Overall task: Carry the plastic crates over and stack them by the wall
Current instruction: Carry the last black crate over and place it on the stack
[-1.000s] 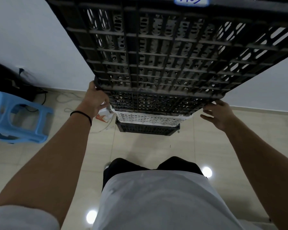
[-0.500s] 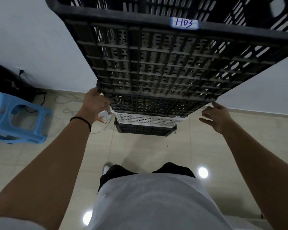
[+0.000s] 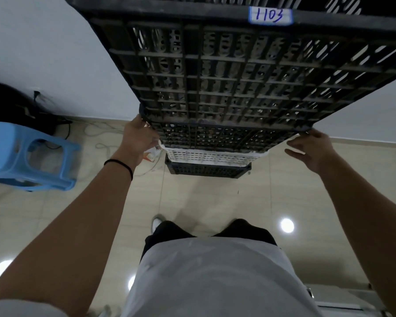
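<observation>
A tall stack of plastic crates stands against the white wall. The top black crate carries a white label reading 1103. Under it are another black crate, a white crate and a black crate on the floor. My left hand grips the lower left corner of the top black crate. My right hand is at its lower right corner, fingers spread, fingertips just touching the edge.
A blue plastic stool stands on the tiled floor to the left, with a black bag behind it at the wall. Loose cables and a small orange-white packet lie left of the stack.
The labelled top crate has come lower in view. My left hand stays on its lower left corner. My right hand has moved in until it touches the lower right corner.
</observation>
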